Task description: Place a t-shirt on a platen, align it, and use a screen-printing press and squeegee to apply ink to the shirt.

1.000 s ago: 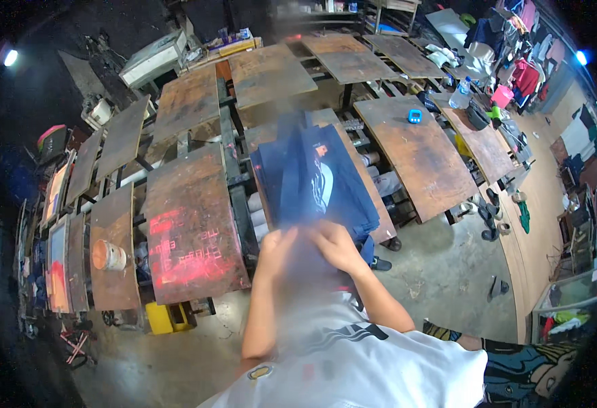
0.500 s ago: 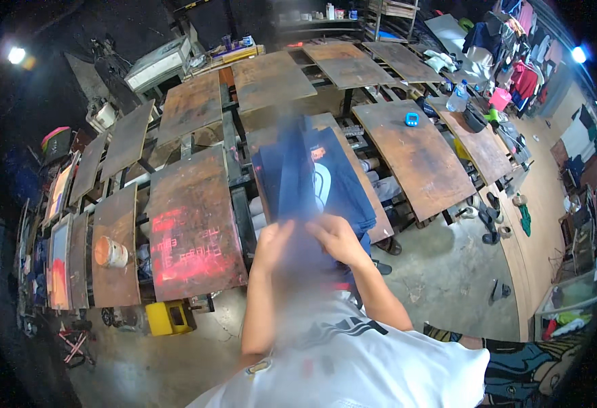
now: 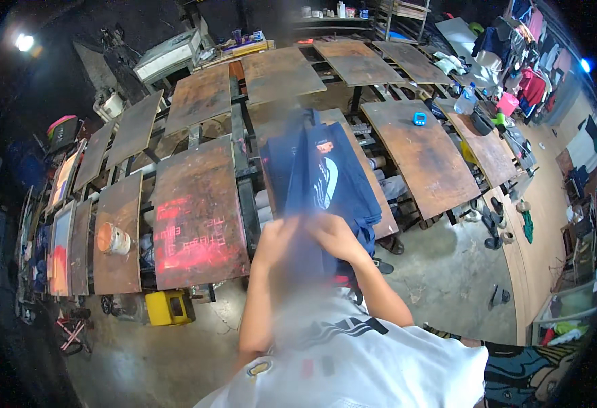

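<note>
On the wooden board in front of me lies a stack of dark blue printed cloth pieces [image 3: 353, 180], likely garments, with a white curved print and a small orange mark. My left hand [image 3: 271, 241] and my right hand [image 3: 337, 238] are close together at the stack's near end. Their fingers are closed on the near edge of a dark blue cloth [image 3: 295, 177], folded up lengthwise over the stack. A blurred vertical band through the picture's middle hides the fingertips and part of this cloth.
Worn wooden boards stand in rows around me; the left one [image 3: 200, 234] has pink-red paint. Further left is a stained bucket [image 3: 113, 239], with a yellow crate [image 3: 169, 308] below. A blue timer [image 3: 420, 119] sits on the right board, with a water bottle [image 3: 466, 99] beyond.
The view has shifted slightly. The dark blue cloth between my hands has swung a little, baring more of the white print. Both hands keep nearly the same place.
</note>
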### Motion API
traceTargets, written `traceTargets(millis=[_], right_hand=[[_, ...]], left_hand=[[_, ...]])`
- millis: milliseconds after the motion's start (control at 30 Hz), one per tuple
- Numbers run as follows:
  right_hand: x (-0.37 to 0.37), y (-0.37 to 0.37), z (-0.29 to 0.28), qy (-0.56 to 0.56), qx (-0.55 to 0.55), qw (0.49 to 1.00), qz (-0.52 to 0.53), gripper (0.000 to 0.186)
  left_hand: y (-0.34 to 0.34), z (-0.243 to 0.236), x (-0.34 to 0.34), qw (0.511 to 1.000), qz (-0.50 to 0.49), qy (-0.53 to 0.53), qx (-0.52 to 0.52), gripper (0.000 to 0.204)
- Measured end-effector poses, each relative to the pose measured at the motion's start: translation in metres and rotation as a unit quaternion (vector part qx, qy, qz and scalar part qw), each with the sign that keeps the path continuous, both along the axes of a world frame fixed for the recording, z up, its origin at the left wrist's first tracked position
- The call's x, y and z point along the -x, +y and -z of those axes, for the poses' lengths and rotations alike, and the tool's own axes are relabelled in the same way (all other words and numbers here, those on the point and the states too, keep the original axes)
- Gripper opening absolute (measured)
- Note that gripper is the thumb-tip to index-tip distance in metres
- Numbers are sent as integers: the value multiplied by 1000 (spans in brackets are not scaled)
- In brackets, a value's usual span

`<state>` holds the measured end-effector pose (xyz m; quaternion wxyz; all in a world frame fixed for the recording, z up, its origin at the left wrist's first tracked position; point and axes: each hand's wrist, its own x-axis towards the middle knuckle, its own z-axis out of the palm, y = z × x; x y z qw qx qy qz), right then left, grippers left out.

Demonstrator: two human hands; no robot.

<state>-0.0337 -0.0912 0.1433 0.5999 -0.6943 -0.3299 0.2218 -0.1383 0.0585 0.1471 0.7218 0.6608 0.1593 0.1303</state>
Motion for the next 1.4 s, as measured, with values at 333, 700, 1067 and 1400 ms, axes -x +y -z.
traceTargets(millis=[333,700,1067,1400], right_hand=[[8,2,-11,-82,-47,992,82,36],[-12,-24,-6,-45,53,995,70,40],[-3,-3,-12,-88,8,994,70,35],[-6,-3,-22,-99,24,988,112,29]], left_hand=[[4,25,-9,997,-59,-51,-3,33],[-16,40,-4,993,7,-32,-118,31],[-5,23,-18,997,8,21,-80,40],[-14,-15,-18,994,-57,-4,-91,45]])
